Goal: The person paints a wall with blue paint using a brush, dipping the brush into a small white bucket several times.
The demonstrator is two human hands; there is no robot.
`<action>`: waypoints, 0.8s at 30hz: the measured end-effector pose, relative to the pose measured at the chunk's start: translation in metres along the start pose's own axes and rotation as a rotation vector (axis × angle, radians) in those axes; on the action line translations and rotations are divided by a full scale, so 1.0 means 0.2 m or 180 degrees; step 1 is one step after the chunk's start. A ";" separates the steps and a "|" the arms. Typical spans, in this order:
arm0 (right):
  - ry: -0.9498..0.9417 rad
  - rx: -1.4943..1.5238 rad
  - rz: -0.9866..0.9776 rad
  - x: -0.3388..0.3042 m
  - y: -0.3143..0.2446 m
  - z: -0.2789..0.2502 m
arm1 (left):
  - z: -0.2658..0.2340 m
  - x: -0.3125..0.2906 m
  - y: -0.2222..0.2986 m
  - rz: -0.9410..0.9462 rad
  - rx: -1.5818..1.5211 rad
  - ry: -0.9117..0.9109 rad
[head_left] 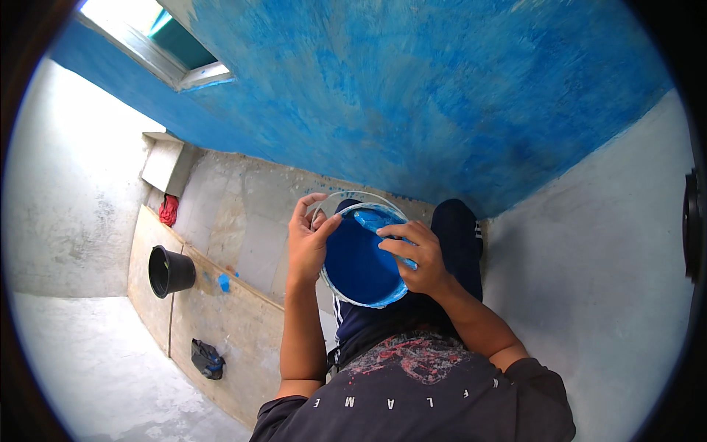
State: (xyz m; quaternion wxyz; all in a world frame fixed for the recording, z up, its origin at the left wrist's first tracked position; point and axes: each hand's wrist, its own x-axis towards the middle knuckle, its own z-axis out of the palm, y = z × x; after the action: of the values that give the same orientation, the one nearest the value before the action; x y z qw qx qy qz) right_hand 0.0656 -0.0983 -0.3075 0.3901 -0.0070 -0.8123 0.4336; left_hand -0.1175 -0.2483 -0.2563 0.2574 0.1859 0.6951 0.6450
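A white-rimmed bucket of deep blue paint is in front of my body, between my knees. My left hand grips its left rim, thumb over the edge, with the thin wire handle arching up beside the fingers. At the right rim is my right hand, its fingers bent and closed over the inside edge. A paint-covered light blue piece lies at the far inner side of the bucket, close to those fingertips. What kind of thing it is, and what the right fingers hold, I cannot make out.
A blue-painted wall with patchy streaks rises ahead, with a window at upper left. On the left, a black bucket, a blue paint spot, a dark crumpled bag and a red cloth. A bare grey wall stands right.
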 end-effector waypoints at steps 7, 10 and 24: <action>0.0232 -0.0132 -0.0022 -0.01 -0.03 0.01 | 0.00 0.00 -0.03 0.0061 -0.0073 -0.0011; 0.0389 -0.0098 -0.0110 -0.03 -0.02 0.03 | 0.00 -0.01 -0.03 0.0060 -0.0060 -0.0022; 0.0583 0.0092 0.0087 0.01 -0.04 0.02 | 0.01 0.03 0.02 0.0328 0.0137 0.0391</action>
State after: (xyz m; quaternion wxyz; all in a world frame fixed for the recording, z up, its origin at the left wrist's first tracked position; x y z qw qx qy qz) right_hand 0.0641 -0.1048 -0.3022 0.4568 -0.0520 -0.7667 0.4481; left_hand -0.1213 -0.2425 -0.2522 0.1766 0.1870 0.7127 0.6526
